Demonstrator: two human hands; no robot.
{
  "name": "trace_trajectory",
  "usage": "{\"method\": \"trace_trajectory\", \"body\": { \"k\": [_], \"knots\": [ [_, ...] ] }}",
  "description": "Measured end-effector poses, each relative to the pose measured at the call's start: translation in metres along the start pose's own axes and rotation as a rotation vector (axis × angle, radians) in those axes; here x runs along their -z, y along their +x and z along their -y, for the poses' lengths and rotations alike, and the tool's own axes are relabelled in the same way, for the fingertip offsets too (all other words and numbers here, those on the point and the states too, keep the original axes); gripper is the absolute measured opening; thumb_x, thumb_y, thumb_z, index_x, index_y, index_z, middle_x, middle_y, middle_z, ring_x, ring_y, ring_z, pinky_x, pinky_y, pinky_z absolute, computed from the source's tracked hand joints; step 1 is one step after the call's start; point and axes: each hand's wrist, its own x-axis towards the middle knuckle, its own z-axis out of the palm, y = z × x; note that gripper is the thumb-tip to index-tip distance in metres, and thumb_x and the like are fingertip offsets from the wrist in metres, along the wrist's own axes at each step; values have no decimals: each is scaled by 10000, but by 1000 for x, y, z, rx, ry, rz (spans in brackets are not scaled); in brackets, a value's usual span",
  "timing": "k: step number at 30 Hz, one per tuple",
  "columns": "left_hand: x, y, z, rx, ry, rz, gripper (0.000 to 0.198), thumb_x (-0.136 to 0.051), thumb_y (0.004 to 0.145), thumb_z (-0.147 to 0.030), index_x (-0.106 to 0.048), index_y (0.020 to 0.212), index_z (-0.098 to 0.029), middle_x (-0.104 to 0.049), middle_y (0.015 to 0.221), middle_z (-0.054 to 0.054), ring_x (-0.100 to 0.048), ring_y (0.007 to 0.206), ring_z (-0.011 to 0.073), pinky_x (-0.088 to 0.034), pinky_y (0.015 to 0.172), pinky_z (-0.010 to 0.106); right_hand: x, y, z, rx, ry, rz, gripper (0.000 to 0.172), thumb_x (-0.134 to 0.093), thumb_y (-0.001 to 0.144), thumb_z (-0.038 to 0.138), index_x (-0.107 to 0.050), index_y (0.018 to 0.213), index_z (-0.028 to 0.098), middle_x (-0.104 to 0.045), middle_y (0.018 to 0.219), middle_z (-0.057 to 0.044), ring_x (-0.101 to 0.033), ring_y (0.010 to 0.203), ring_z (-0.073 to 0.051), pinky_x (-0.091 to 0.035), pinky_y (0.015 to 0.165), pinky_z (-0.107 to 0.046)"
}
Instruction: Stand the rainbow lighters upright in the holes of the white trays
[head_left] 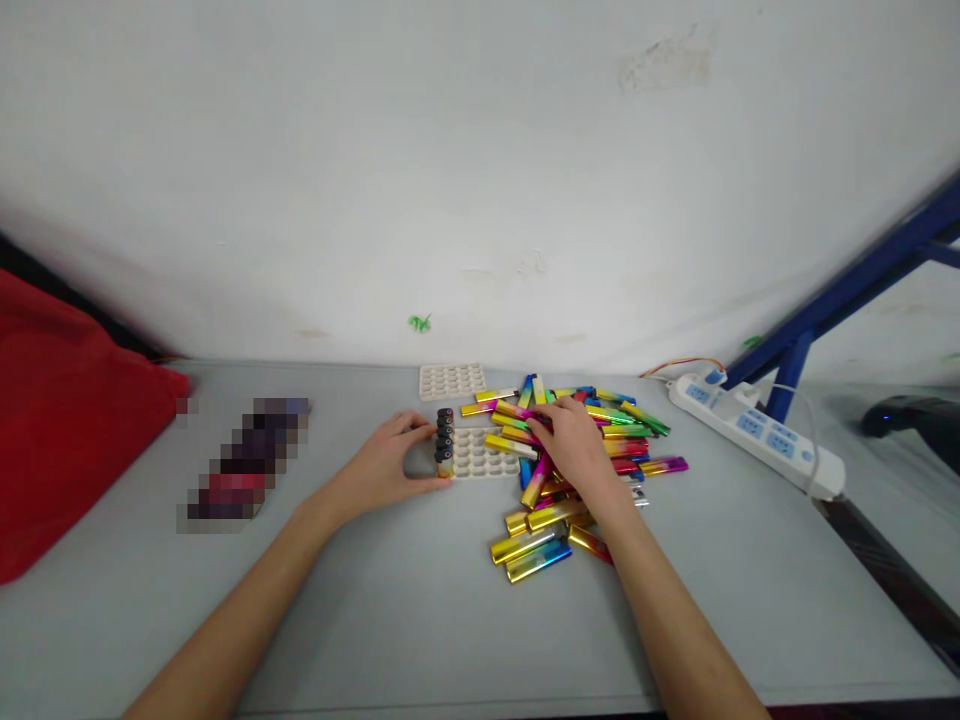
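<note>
1. Small pale marks on the black-topped lighters [444, 442] are too small to read, as is any print on the loose metallic cases [556, 513].
2. The cases, slim and mirror-glossy in gold, blue, magenta, green and red, lie heaped right of a pale tray [491, 458] molded with rounded hollows; some overlap its right end. A similar tray [452, 381] sits behind, near the wall [360, 200].
3. The lighters stand upright in a line along the near tray's left edge. Most cases lie flat, long axes roughly sideways; the nearest points its blue end rightward and slightly away.
4. The left hand [386, 455] curves around the line, thumb and fingers parted; whether it grips cannot be told.
5. The right hand [574, 440] bends over the heap, its grip hidden.
</note>
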Motion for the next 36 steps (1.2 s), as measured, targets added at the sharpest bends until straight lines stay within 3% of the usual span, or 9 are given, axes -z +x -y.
{"method": "trace_trajectory", "body": {
  "k": [6, 14, 17, 21, 24, 28, 30, 33, 36],
  "knots": [
    [1, 0, -4, 1, 19, 6, 598, -922, 804, -642, -803, 1222, -230, -753, 1324, 146, -716, 1233, 387, -587, 1169, 582, 7, 9, 4, -84, -3, 64, 198, -747, 1080, 309, -850, 1183, 174, -789, 1230, -189, -740, 1191, -343, -549, 1025, -426],
    [2, 0, -1, -4, 34, 22, 623, -914, 823, -650, -792, 1248, -211, -744, 1353, 158, -711, 1252, 385, -575, 1185, 584, -5, 3, -7, -1, 259, -92, 112, -764, 1006, 161, -759, 1110, 201, -829, 1044, -98, -766, 986, -283, -547, 892, -377],
    [2, 0, -2, 4, 29, 21, 632, -917, 815, -651, -796, 1248, -207, -747, 1351, 161, -712, 1251, 392, -573, 1185, 593, -4, 2, -10, 36, 478, -218, 112, -813, 963, 280, -783, 1048, 214, -822, 995, -81, -757, 921, -276, -564, 886, -394],
    [3, 0, -4, 21, 25, 29, 640, -903, 824, -658, -796, 1261, -203, -740, 1347, 165, -706, 1265, 394, -567, 1188, 591, 0, 1, -1, -9, 916, -290, 401, -811, 930, 614, -774, 1030, 227, -807, 983, -83, -745, 948, -293, -596, 916, -437],
    [3, 0, -4, 32, 16, 34, 636, -900, 820, -669, -801, 1250, -211, -743, 1340, 158, -711, 1257, 393, -571, 1180, 587, 0, -5, 16, -45, 1339, -185, 500, -793, 914, 751, -688, 1032, 277, -799, 1007, -50, -754, 963, -273, -624, 913, -433],
    [3, 0, -3, 31, 9, 28, 639, -914, 800, -669, -807, 1238, -216, -742, 1347, 156, -710, 1253, 395, -571, 1180, 584, 0, -15, 40, -85, 1668, 11, 544, -873, 866, 740, -612, 1102, 325, -680, 823, 45, -677, 729, -204, -613, 718, -368],
    [3, 0, -4, 29, 1, 30, 629, -921, 803, -651, -805, 1247, -221, -743, 1344, 149, -712, 1253, 387, -573, 1180, 577, -1, -20, 48, -78, 1707, 90, 558, -877, 869, 738, -609, 1138, 329, -589, 766, 76, -559, 617, -154, -552, 613, -306],
    [4, 1, -5, 19, -7, 28, 589, -917, 821, -621, -809, 1238, -219, -748, 1325, 139, -721, 1235, 384, -589, 1165, 570, -6, -24, 56, -80, 1678, 182, 593, -856, 864, 790, -593, 1118, 322, -470, 727, 104, -332, 526, -103, -363, 476, -225],
    [7, 1, -6, 6, -8, 36, 562, -920, 823, -608, -812, 1211, -216, -752, 1296, 132, -729, 1212, 378, -605, 1146, 560, -13, -27, 62, -95, 1580, 175, 638, -806, 858, 867, -586, 1018, 290, -387, 696, 106, -258, 533, -100, -231, 460, -218]
  ]
}}
